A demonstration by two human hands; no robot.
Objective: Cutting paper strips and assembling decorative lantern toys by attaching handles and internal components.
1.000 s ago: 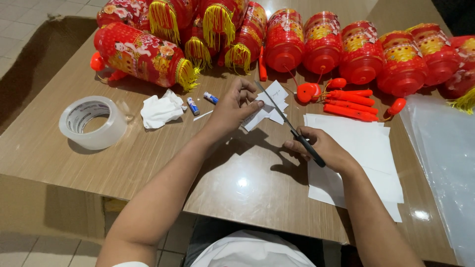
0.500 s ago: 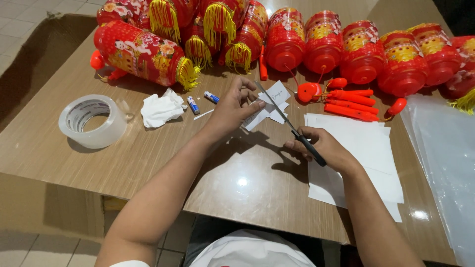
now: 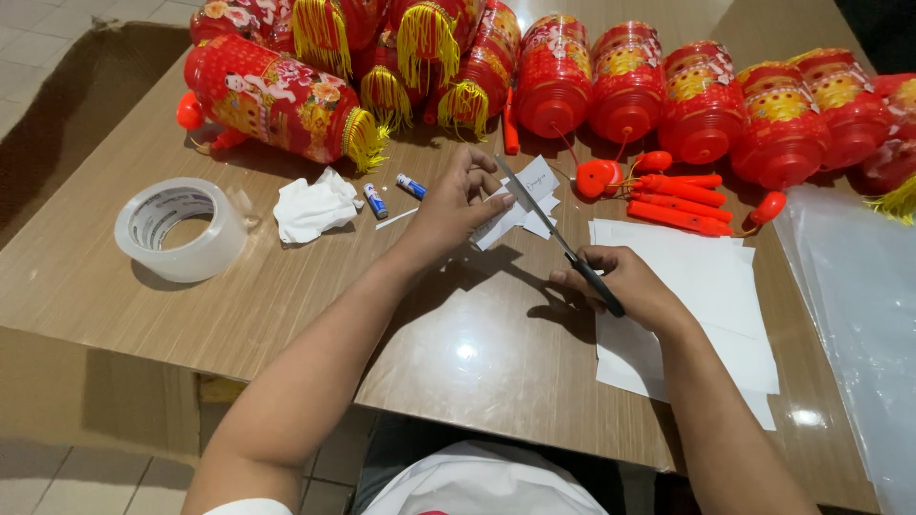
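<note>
Near the left edge of the desk [image 3: 286, 315] lies a wide roll of clear tape [image 3: 181, 229], flat on its side, its round hole facing up. Just right of it sits a crumpled white tissue [image 3: 315, 207], then two small batteries [image 3: 376, 201], white with blue and red ends, well apart from the tape.

Along the far edge runs a row of red paper lanterns [image 3: 277, 100], barrel-shaped with gold bands and yellow fringe; the leftmost lies on its side, the rest stand end-on toward the viewer.

The left hand [image 3: 458, 205] presses and pinches a small white slip of paper [image 3: 525, 195] near the middle of the desk, its grip closed on the slip's near edge. The scissors [image 3: 558, 238] cross that slip: their long axis runs diagonally, silver blades pointing to the far left, black handles toward the near right. The right hand [image 3: 625, 286] has its grip clenched around those handles.

Beyond the scissors lie loose orange plastic rods and caps [image 3: 682, 195]. Under the right hand is a stack of white sheets [image 3: 706, 286], and at the right edge a clear plastic bag [image 3: 854, 305].
</note>
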